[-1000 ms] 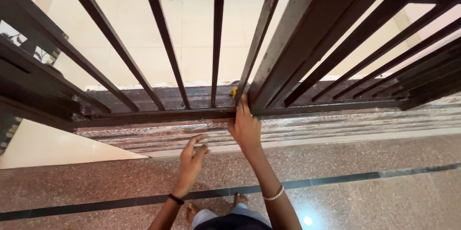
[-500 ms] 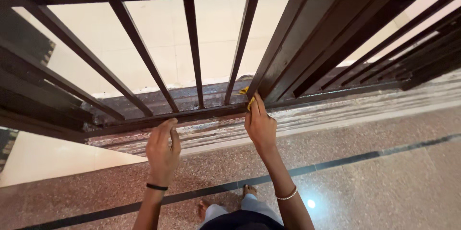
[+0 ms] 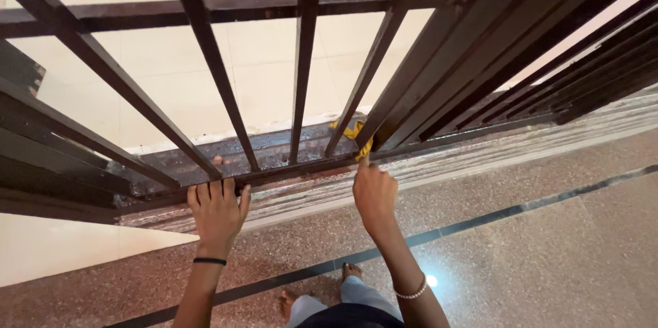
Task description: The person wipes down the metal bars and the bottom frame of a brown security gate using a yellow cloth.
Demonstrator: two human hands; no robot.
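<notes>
left hand [image 3: 218, 213] curls its fingers over the bottom rail of the dark metal barred gate [image 3: 274, 176]; right hand [image 3: 373, 193] pinches a yellow cloth [image 3: 358, 137] against that rail.

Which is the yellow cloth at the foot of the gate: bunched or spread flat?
Bunched. The cloth shows as crumpled folds pressed by the right hand against the gate frame's base; no flat sheet shows.
</notes>
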